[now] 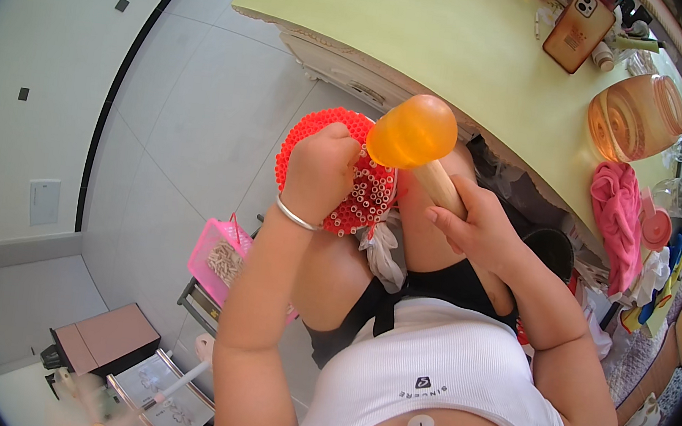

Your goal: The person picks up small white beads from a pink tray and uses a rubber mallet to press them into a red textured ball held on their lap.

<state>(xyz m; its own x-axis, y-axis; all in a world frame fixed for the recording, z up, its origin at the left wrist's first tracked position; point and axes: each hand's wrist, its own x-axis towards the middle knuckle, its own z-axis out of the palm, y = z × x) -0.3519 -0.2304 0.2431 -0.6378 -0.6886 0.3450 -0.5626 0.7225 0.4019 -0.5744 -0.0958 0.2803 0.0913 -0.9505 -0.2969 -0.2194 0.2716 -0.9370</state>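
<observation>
In my right hand is a mallet with a pale wooden handle and a rounded, see-through orange head. The fingers wrap round the handle, and the head is raised near my left hand. My left hand is closed in a fist over a round, bright red bundle of small tubes at my lap. Whatever the fist holds is hidden by its back. Many tube ends show pale rims, mostly on the bundle's near right part. Crumpled whitish plastic hangs at the bundle's near edge.
A pale green table runs across the far right. On it are a phone, a large orange-tinted jar and a pink cloth. A pink basket of small pale sticks stands to my left.
</observation>
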